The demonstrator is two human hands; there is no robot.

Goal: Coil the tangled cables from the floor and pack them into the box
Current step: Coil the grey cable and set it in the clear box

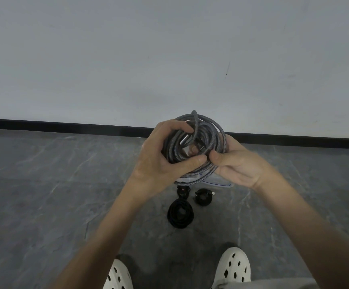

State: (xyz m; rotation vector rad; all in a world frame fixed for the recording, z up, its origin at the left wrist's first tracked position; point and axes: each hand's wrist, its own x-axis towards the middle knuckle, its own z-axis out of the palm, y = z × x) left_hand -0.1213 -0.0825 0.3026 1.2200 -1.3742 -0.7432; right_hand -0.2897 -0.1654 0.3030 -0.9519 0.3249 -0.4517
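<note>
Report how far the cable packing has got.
Done: three black coils lie wound on the floor. In hand: both hands, left hand and right hand, grip the grey braided cable, nearly coiled. Left: nothing visibly packed; the white box is mostly hidden behind the hands.

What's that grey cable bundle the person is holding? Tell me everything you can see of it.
The grey cable looks braided, like woven fabric, and is wound into a rough round coil of several loops. A silver metal connector lies across its middle. The left hand and right hand grip it from either side, above the floor.
</note>
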